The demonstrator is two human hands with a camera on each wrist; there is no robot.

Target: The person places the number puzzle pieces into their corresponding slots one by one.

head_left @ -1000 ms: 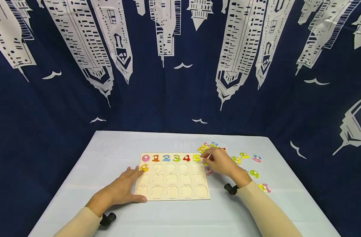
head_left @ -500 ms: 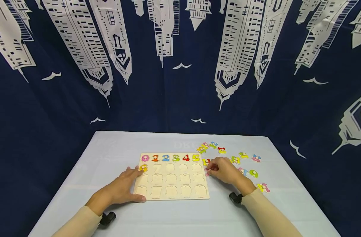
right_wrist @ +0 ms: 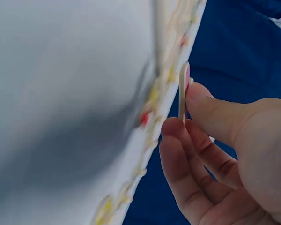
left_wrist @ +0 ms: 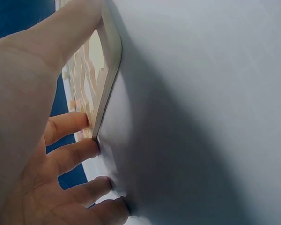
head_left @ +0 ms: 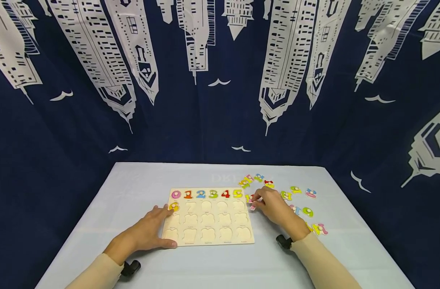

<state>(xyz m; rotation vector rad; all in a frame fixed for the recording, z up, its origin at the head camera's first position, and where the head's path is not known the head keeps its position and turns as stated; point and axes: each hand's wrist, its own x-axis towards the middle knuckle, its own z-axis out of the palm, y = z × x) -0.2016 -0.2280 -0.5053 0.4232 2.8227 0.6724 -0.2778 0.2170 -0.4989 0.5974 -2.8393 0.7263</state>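
Note:
A wooden number puzzle board (head_left: 216, 237) lies on the white table, with coloured numbers 0 to 5 along its top row and an orange 6 (head_left: 174, 206) below the 0. My left hand (head_left: 147, 230) rests at the board's left edge, fingers spread and thumb on the near corner. In the left wrist view its fingertips touch the board's side and the table. My right hand (head_left: 274, 206) is just right of the board. Between thumb and fingertips it pinches a thin pink puzzle piece (right_wrist: 183, 91), raised off the table; its number is hidden.
Loose number pieces lie right of the board, among them a green 9 (head_left: 308, 211), a pink and blue piece (head_left: 311, 193) and a yellow and pink piece (head_left: 320, 229). A dark blue cloth with white buildings (head_left: 205, 120) hangs behind the white table (head_left: 212, 269).
My right hand has moved from the board's upper right corner to the pieces beside it, and now lifts a pink piece. My left hand has stayed at the board.

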